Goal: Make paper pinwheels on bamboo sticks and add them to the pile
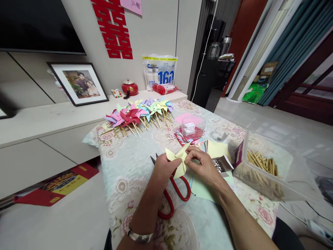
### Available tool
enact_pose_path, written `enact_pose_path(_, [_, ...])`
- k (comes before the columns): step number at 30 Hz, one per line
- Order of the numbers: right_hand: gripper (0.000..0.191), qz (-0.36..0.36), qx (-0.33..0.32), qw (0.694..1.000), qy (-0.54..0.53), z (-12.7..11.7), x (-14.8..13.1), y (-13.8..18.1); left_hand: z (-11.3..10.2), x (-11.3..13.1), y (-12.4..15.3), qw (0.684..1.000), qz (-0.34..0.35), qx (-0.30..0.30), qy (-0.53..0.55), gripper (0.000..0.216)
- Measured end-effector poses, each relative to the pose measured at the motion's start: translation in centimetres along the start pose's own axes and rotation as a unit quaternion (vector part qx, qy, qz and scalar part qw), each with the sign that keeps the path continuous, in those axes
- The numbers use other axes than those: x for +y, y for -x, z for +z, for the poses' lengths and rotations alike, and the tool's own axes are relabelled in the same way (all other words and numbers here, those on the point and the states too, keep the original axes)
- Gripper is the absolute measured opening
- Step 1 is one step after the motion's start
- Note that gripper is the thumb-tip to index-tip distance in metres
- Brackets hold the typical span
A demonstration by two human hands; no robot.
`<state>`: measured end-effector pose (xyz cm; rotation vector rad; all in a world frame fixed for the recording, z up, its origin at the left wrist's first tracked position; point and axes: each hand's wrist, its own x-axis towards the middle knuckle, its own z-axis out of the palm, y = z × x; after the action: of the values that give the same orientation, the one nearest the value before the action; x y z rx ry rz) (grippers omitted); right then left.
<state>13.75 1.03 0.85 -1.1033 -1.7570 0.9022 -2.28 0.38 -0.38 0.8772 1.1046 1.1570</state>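
A pale yellow paper pinwheel (179, 170) is held up between both hands over the table. My left hand (164, 167) grips it from the left, thumb pressed on its middle. My right hand (201, 162) pinches at its right side near the centre; whatever small thing may be between those fingertips is hidden. Beneath my left hand lie red-handled scissors (184, 189), their dark blades pointing away. Under my right forearm is a stack of pale green paper sheets (204, 191). Just right of my right hand sits a small open box of metal pins or fasteners (224, 164).
Finished pinwheels on sticks (132, 116) lie at the table's far left. A clear round tub (200, 126) stands behind my hands, near a small clear lid or dish (220, 133). At right, a plastic bin (256, 182) holds many wooden sticks. A cabinet (52, 123) borders the far side.
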Motion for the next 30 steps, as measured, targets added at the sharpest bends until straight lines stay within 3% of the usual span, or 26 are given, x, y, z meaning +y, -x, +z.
enact_pose_path(14, [0.011,-0.011,-0.003,1.0,0.023,0.1,-0.1,-0.1,-0.1,-0.8,-0.3,1.0,0.001,-0.005,-0.019,0.03])
enact_pose_path(26, [0.012,-0.013,-0.009,0.999,0.038,0.2,-0.1,-0.1,0.0,-0.3,-0.2,0.999,0.001,0.004,-0.038,0.027])
enact_pose_path(30, [0.009,-0.012,0.049,0.998,0.041,-1.5,-0.5,0.1,0.0,-0.3,-0.3,1.0,-0.012,0.018,-0.008,0.025])
